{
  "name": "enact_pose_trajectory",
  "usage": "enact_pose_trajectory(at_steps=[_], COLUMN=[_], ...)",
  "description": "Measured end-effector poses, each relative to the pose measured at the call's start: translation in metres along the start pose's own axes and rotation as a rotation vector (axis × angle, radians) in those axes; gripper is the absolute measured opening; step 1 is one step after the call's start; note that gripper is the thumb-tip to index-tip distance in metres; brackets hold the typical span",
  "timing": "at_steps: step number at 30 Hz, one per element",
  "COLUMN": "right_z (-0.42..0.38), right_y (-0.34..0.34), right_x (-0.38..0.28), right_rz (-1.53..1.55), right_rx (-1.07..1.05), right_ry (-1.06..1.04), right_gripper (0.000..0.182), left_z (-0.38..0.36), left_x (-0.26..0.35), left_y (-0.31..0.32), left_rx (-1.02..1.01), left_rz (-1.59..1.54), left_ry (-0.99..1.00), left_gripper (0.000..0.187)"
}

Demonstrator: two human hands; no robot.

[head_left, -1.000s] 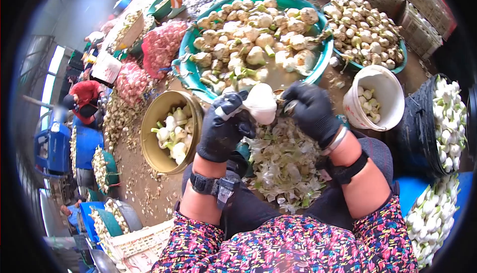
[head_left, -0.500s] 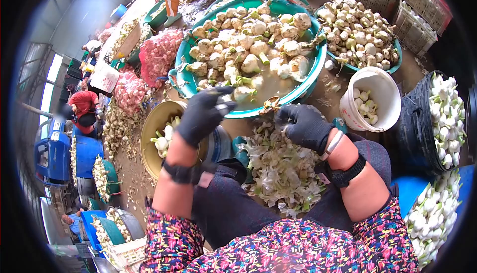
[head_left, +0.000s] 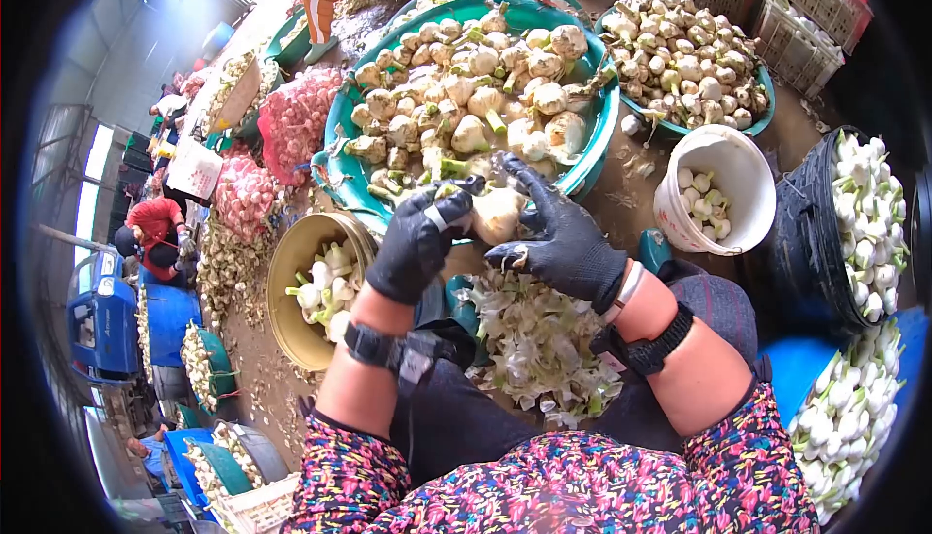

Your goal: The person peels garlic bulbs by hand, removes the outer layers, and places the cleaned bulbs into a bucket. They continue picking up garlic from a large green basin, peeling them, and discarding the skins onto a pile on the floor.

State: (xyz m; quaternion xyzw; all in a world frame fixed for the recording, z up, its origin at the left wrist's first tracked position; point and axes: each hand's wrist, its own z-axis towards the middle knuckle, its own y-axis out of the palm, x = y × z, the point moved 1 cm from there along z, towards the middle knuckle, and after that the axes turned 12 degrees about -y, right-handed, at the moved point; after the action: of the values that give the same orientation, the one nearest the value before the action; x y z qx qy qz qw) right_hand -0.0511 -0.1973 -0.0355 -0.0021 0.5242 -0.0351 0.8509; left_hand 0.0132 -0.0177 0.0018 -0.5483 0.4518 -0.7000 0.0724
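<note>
Over the near rim of the teal tub (head_left: 609,136), my left hand (head_left: 416,248) in a black glove is closed on a garlic bulb (head_left: 497,216). A white band circles one of its fingers. My gloved right hand (head_left: 573,243) is open beside the bulb, thumb below and fingers above it, spread apart. Many unpeeled garlic bulbs (head_left: 456,78) lie in murky water in the tub. Beneath my hands, a heap of peeled garlic skins (head_left: 539,340) lies between my knees.
At my left stands a yellowish bucket (head_left: 282,316) with peeled bulbs; at right, a white bucket (head_left: 670,209) holds some too. Farther right is a black tub (head_left: 806,233) of white garlic. Another basin (head_left: 764,112) sits behind. A person in red (head_left: 155,223) works at far left.
Both hands have come to a garlic bulb at the tub's near side. My left hand has closed on it, and my right hand has opened from a closed shape.
</note>
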Motion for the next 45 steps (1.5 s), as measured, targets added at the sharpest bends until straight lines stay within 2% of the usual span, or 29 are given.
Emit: enact_pose_trajectory(at_steps=[1,4,5,7,9,11,16,18,19,21,22,24,28,30,32,34,36,37,39,41,43,45], right_z=[-0.004,-0.007,-0.007,-0.009,-0.011,-0.013,-0.008,-0.009,-0.010,-0.012,-0.012,-0.010,-0.009,-0.007,-0.008,-0.007,-0.006,-0.006,-0.008,-0.008,-0.010,-0.011], right_y=[0.002,0.000,-0.002,0.001,0.003,0.006,0.001,0.005,0.006,0.007,0.005,0.003,-0.003,-0.003,-0.004,-0.004,-0.004,-0.003,0.000,0.001,0.002,-0.001], right_x=[0.004,-0.013,-0.020,-0.014,-0.009,-0.005,-0.004,-0.004,-0.002,0.000,-0.001,-0.006,-0.004,-0.003,-0.004,-0.003,-0.008,-0.010,-0.010,-0.006,0.005,0.002], right_rz=[0.094,0.013,-0.112,-0.056,0.000,0.618,0.682,0.645,0.646,0.510,0.508,0.727,0.653,0.728,0.792,0.633,0.660,0.687,0.634,0.581,0.755,0.746], right_rx=[-0.019,-0.065,-0.060,-0.038,-0.016,0.082,0.110,0.093,0.094,0.054,0.054,0.074,0.069,0.090,0.124,0.129,0.128,0.125,0.112,0.100,0.130,0.093], right_ry=[0.034,-0.051,-0.095,-0.109,-0.120,0.247,0.330,0.213,0.215,0.071,0.072,0.293,0.367,0.366,0.386,0.276,0.277,0.280,0.275,0.263,0.465,0.501], right_gripper=[0.068,0.069,0.067,0.066,0.065,0.063,0.064,0.062,0.062,0.060,0.060,0.054,0.045,0.041,0.042,0.042,0.042,0.042,0.041,0.040,0.036,0.036], left_z=[-0.004,-0.022,-0.022,-0.024,-0.023,-0.023,-0.026,-0.025,-0.026,-0.027,-0.026,-0.025,-0.025,-0.022,-0.025,-0.025,-0.025,-0.025,-0.025,-0.026,-0.026,-0.026], left_x=[0.006,0.008,0.006,0.001,-0.002,-0.003,0.003,0.005,0.010,0.023,0.020,0.012,0.006,0.003,0.008,0.019,0.034,0.030,0.019,0.019,0.018,0.017], left_y=[0.004,0.017,0.021,0.028,0.026,0.024,0.022,0.026,0.027,0.026,0.026,0.027,0.027,0.016,0.020,0.023,0.020,0.023,0.030,0.028,0.026,0.028], left_rx=[0.177,0.242,0.246,0.279,0.287,0.296,0.354,0.245,0.244,0.144,0.143,0.125,0.116,0.195,0.227,0.260,0.248,0.248,0.152,0.146,0.134,0.126], left_rz=[0.280,0.248,0.244,0.454,0.359,0.268,0.177,-0.302,-0.302,-0.759,-0.761,-0.582,-0.735,0.118,0.022,-0.074,-0.041,-0.043,-0.569,-0.561,-0.552,-0.595], left_ry=[0.435,0.245,0.245,0.306,0.289,0.274,0.287,0.039,0.037,-0.284,-0.284,-0.170,-0.113,0.213,0.221,0.231,-0.025,-0.029,-0.213,-0.228,-0.242,-0.151], left_gripper=[0.018,0.022,0.022,0.024,0.023,0.023,0.021,0.018,0.018,0.017,0.017,0.017,0.017,0.017,0.016,0.016,0.008,0.008,0.010,0.012,0.016,0.014])
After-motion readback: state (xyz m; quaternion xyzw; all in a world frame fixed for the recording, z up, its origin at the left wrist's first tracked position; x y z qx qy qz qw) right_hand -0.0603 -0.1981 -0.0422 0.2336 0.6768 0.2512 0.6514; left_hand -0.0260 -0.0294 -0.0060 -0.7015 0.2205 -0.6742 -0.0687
